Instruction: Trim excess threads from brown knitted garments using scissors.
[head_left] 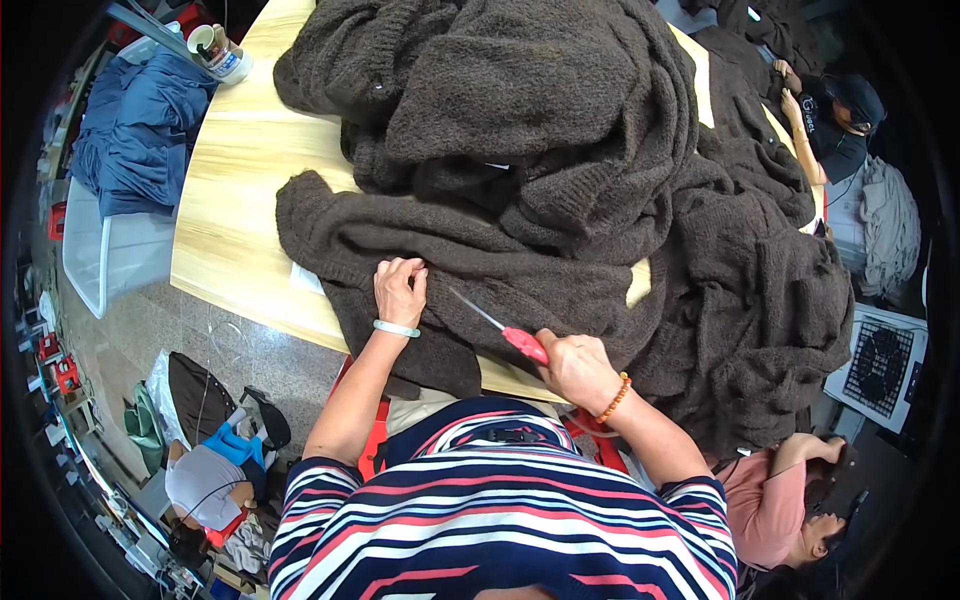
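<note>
A dark brown knitted garment lies spread along the table's near edge, part of it hanging over. My left hand, with a pale bangle on its wrist, is closed on the knit, fingertips pinching the fabric. In my right hand is a tool with a red handle and a long thin metal shaft. Its shaft points up and left over the garment, toward my left fingertips. The fine shape of its tip is too small to tell. An orange bead bracelet circles my right wrist.
More brown knitwear is heaped at the far side and the right of the wooden table. A cup and a tub stand at the far left corner, near blue garments. Other people work at right and lower left.
</note>
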